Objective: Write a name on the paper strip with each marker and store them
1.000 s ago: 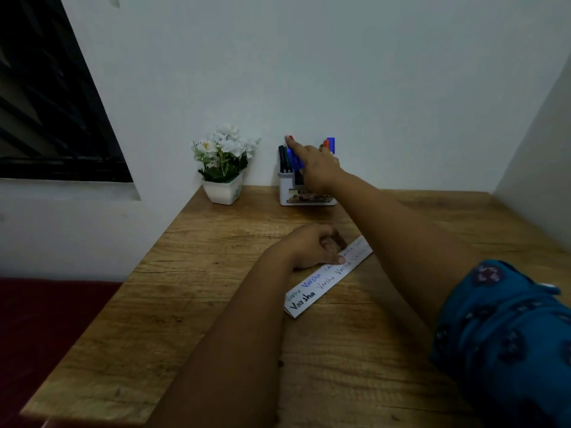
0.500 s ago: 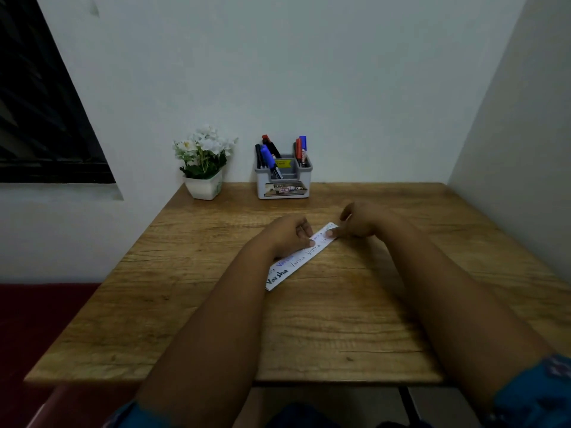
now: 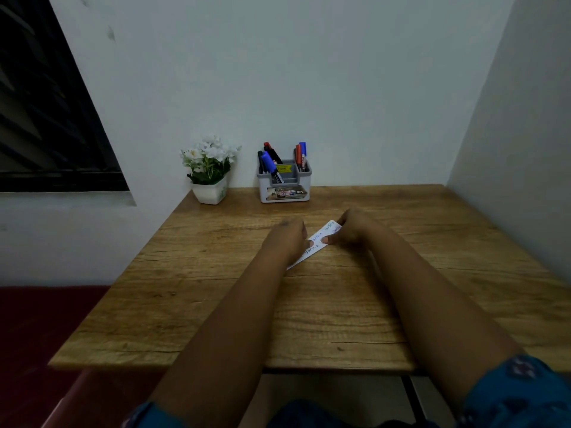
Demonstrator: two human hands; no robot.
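Our right fingers are curled, and the thumb tip presses down on the strip near its far end. Our right hand sits at about 3 o'clock from the strip's middle. Our left hand lies on the near half of the strip, at about 9 o'clock from the right hand. Its fingers are bent over the paper and one fingertip touches it just beside the right thumb. So both hands hold the strip flat on the bench.

The strip is white and long. It lies slanted, with its far end toward 1 o'clock and its near end toward 7 o'clock. Part of it hides under our left hand. We can see a name written on it more than once, in dark ink and in blue ink.

Both arms reach in from 6 o'clock. We see a blue sleeve on the right arm.

At 12 o'clock from our hands, at the back of the bench by the wall, stands a gray holder. The markers stand in it, some with blue caps and some with red caps. They lean this way and that. None is in our hands.

At 11 o'clock, just left of the holder, is a white pot with white flowers. A dark window is far off at 10 o'clock.
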